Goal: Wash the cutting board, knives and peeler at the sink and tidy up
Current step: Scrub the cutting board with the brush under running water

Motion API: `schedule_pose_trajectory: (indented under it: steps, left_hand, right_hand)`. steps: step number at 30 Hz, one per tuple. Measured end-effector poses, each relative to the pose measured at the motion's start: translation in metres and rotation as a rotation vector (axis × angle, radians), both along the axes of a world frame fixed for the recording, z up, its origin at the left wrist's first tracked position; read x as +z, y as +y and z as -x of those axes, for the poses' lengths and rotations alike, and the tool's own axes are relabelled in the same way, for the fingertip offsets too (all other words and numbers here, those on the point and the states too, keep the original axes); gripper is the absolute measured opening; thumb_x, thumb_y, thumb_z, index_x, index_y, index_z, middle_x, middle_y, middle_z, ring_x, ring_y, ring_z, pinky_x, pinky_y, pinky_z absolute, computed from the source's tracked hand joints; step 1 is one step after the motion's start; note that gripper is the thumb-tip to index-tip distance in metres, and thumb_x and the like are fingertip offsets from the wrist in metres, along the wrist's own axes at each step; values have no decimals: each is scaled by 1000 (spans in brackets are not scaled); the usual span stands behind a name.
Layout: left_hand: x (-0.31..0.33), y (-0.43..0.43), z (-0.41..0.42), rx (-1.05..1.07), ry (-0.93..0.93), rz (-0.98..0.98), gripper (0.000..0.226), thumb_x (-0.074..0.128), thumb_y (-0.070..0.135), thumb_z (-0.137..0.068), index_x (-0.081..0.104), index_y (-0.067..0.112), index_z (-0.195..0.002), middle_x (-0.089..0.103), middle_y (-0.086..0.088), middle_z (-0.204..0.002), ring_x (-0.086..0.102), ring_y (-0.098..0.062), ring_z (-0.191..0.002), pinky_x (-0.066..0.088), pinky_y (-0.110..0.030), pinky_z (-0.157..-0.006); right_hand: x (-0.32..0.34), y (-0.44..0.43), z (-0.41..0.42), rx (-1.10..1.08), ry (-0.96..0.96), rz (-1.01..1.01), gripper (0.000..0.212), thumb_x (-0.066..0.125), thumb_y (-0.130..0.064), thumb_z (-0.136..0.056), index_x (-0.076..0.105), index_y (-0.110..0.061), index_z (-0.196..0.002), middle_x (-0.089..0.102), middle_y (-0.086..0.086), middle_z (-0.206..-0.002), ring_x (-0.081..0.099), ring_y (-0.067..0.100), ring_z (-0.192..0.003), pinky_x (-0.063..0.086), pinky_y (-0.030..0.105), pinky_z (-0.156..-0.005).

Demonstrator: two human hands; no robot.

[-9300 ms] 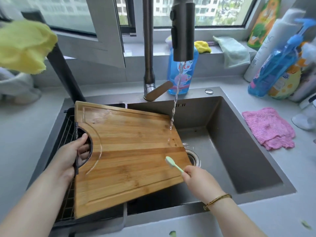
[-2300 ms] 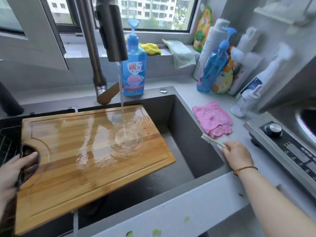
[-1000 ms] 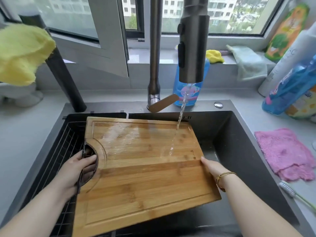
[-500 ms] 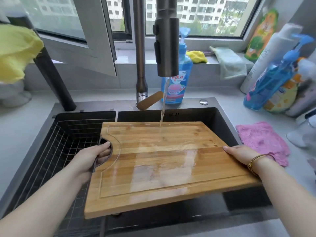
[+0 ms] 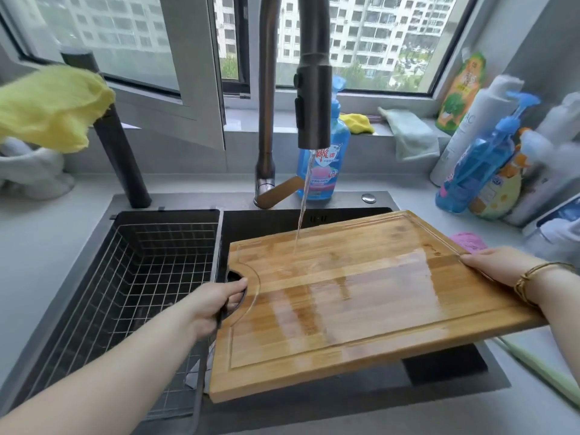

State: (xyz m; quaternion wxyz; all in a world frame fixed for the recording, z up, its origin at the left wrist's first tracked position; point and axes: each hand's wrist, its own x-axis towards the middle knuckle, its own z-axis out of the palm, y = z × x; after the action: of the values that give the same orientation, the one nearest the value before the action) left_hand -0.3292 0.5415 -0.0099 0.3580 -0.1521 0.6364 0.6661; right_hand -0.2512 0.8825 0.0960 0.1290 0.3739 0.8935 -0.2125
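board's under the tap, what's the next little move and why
Probably slide the cutting board leftward so the stream sweeps toward its right end: the water lands near the far edge by the handle. The left hand grips the handle hole and the right hand holds the opposite edge.

Grey countertop (image 5: 47,246) left of the left hand (image 5: 213,304), running on past the right hand (image 5: 496,268). Window (image 5: 392,58) beyond both hands, one sash (image 5: 125,42) swung inward, daylight, apartment blocks (image 5: 370,20) outside; grey sill (image 5: 241,120) below it.
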Motion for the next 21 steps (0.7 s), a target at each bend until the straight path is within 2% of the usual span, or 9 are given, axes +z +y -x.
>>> schedule_pose_trajectory:
  steps: [2, 6, 9, 12, 14, 15, 16, 18, 21]
  left_hand:
    - [-7, 5, -4, -16, -21, 7, 59, 52, 11, -91, 50, 12, -32, 46, -7, -50, 50, -15, -44, 44, -14, -36]
    - [-20, 16, -9, -15, -95, -25, 60, 50, 9, -91, 54, 8, -32, 54, -5, -40, 54, -13, -32, 45, -16, -34]
    - [-28, 22, -7, -8, -162, -42, 41, 49, 12, -93, 60, 2, -54, 59, -5, -44, 57, -14, -35, 47, -18, -37]
    - [-32, 28, -3, -14, -227, -65, 29, 46, 15, -96, 59, 1, -74, 63, -6, -49, 60, -14, -39, 49, -19, -39]
    - [-33, 33, -1, -35, -250, -68, 27, 45, 16, -96, 59, 3, -78, 65, -5, -51, 62, -14, -41, 51, -20, -42]
    - [-33, 34, 0, -41, -253, -67, 26, 45, 16, -96, 60, 3, -79, 66, -5, -53, 62, -14, -43, 51, -21, -43]
    - [-33, 35, 2, -42, -252, -67, 25, 45, 16, -96, 60, 3, -79, 66, -5, -53, 63, -14, -44, 52, -21, -43]
    - [-31, 34, 6, -29, -243, -68, 26, 45, 14, -96, 59, 2, -78, 65, -6, -52, 62, -14, -42, 52, -21, -42]
    - [-27, 31, 13, -7, -222, -85, 25, 45, 13, -96, 59, 1, -79, 65, -7, -51, 61, -13, -40, 51, -20, -41]
  right_hand:
    - [5, 2, -3, -3, 1, -24, 41, 42, -25, -97, 50, 0, -128, 42, 18, -141, 40, 32, -128, 30, 28, -99]
    - [8, 5, -10, -40, 8, -67, 37, 47, -23, -95, 58, 3, -119, 52, 21, -130, 50, 34, -113, 35, 31, -88]
    - [9, 5, -14, -73, 64, -54, 29, 50, -19, -93, 63, 3, -106, 60, 22, -110, 49, 29, -87, 31, 30, -76]
    - [10, 7, -19, -108, 125, -37, 24, 51, -20, -93, 65, -1, -90, 62, 19, -94, 49, 28, -80, 35, 33, -71]
    - [10, 7, -22, -125, 158, -21, 28, 50, -21, -93, 66, 1, -92, 62, 14, -78, 52, 30, -75, 37, 33, -66]
    - [10, 6, -23, -135, 177, -14, 28, 50, -20, -93, 66, 2, -98, 59, 11, -73, 52, 30, -74, 38, 34, -69]
    - [10, 6, -23, -148, 202, -14, 29, 50, -18, -93, 65, 4, -104, 59, 12, -75, 52, 30, -76, 39, 36, -75]
    - [9, 4, -24, -174, 241, -28, 30, 50, -13, -93, 61, 5, -113, 63, 21, -100, 49, 28, -83, 38, 38, -87]
    - [5, 1, -25, -203, 295, -8, 32, 50, -11, -92, 56, 4, -121, 55, 24, -126, 51, 34, -103, 34, 34, -94]
